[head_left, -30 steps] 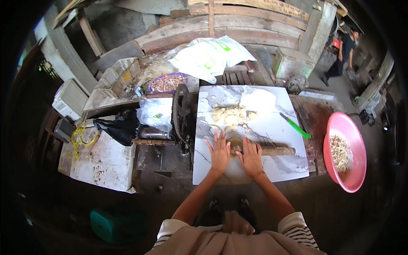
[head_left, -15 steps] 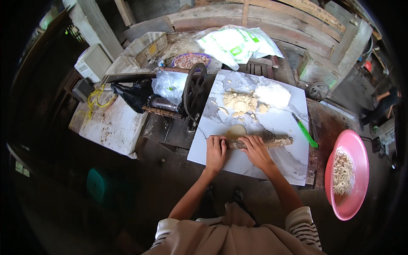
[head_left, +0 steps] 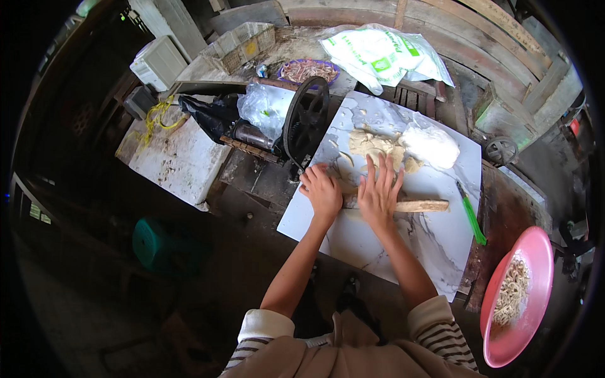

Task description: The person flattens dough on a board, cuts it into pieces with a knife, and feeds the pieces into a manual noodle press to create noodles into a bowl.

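A wooden rolling pin lies across a white marble-patterned board. My left hand rests on its left end, covering it, with the fingers loosely bent and reaching past the pin. On the pin's middle my right hand lies flat, fingers stretched out and spread. Between and under my hands is a thin flattened dough piece, mostly hidden. Just beyond them sits a pile of pale dough pieces, beside a white lump in clear plastic. A green-handled knife lies near the board's right edge.
A pink basin with pale strips inside stands at the right. Left of the board is a machine with a black flywheel. Behind are a white-green sack, a purple-rimmed tray and a crate. A green stool stands lower left.
My hands have moved forward over the pin, toward the dough pile. The right fingers have straightened out and spread. The whole view has tilted and shifted slightly.
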Action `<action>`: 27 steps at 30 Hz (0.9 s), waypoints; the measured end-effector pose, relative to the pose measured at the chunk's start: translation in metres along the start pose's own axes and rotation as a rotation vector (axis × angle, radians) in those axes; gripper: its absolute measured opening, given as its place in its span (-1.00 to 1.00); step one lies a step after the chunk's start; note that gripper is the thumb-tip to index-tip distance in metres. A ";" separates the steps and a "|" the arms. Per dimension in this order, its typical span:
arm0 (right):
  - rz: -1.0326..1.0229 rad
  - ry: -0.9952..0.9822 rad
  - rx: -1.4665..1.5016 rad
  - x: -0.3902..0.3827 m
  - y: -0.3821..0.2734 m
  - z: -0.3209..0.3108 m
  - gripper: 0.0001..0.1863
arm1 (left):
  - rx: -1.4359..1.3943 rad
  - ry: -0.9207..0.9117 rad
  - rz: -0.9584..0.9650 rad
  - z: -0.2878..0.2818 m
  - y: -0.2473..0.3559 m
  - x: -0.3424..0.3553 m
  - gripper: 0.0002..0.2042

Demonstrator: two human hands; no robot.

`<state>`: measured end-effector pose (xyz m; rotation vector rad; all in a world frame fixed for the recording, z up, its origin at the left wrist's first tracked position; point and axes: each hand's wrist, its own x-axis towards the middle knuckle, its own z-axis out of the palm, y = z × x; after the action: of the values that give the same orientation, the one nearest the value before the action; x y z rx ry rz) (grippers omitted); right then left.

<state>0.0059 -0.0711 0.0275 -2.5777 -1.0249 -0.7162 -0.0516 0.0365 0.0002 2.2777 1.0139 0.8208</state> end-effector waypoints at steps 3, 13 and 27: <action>0.027 0.000 0.029 0.013 -0.001 0.005 -0.41 | 0.032 0.080 0.005 0.009 0.001 0.018 -0.69; -0.077 -0.189 0.017 -0.045 -0.002 -0.011 -0.37 | -0.068 -0.200 0.096 -0.023 -0.015 -0.050 -0.43; -0.063 -0.204 0.104 -0.066 -0.013 -0.024 -0.38 | -0.097 -0.250 0.117 -0.034 -0.018 -0.067 -0.33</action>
<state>-0.0528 -0.1094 0.0134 -2.5767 -1.1757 -0.4081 -0.1201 0.0017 -0.0095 2.3026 0.7204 0.5975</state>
